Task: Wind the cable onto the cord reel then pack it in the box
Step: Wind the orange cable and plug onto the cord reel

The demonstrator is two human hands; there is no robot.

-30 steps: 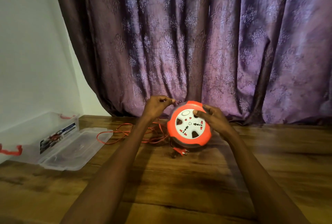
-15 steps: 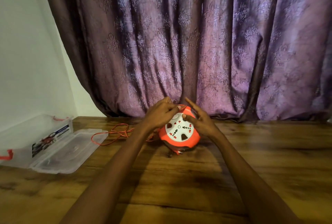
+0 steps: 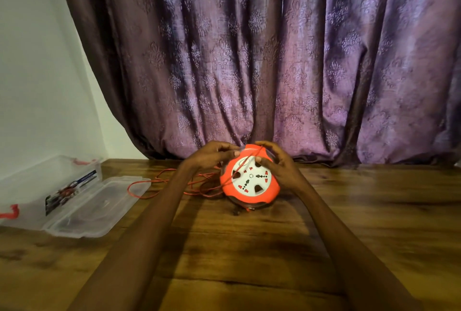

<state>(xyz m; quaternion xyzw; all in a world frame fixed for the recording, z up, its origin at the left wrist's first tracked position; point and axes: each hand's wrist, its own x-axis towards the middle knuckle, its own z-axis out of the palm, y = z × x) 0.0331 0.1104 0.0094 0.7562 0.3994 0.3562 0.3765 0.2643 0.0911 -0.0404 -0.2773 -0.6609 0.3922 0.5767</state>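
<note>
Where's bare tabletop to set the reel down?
Bare wood right of the cord reel and right hand, out to the curtain; also in front, between the forearms. Crowded on the left: loose cable sprawls between the reel and the open box.

Dark wooden table (image 3: 374,211), plank grain running left to right, is carrying everything. Clear plastic box (image 3: 50,186) is sitting open at the far left edge, its lid (image 3: 97,206) lying flat beside it. Loose orange cable (image 3: 159,183) is trailing in loops across the wood. Orange cord reel (image 3: 249,183) is resting on its lower edge near the centre.
</note>
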